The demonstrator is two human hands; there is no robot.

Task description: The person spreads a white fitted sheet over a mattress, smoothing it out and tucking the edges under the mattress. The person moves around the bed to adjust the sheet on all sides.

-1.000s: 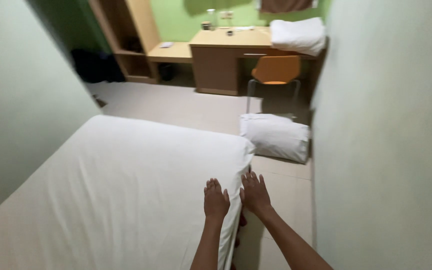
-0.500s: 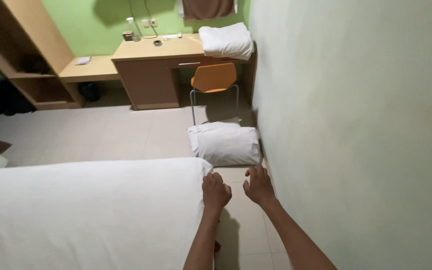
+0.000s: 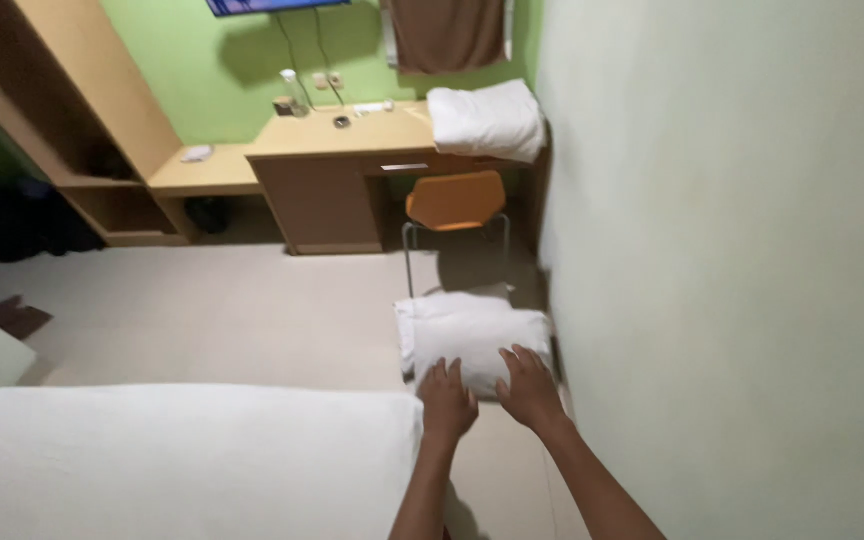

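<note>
White, plump pillows (image 3: 477,335) lie stacked on the floor (image 3: 212,310).

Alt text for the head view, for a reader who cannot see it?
Both hands, left hand and right hand, reach down onto white pillows stacked on the floor between a white bed and the wall. Beyond stand an orange chair and a wooden desk.

Just left of our fingers we've got the white bed (image 3: 182,455). Well beyond the fingertips there's an orange chair (image 3: 455,203) tucked at a wooden desk (image 3: 337,165), with folded white bedding (image 3: 485,120) on its right end, and open shelving (image 3: 82,120) far left.
</note>
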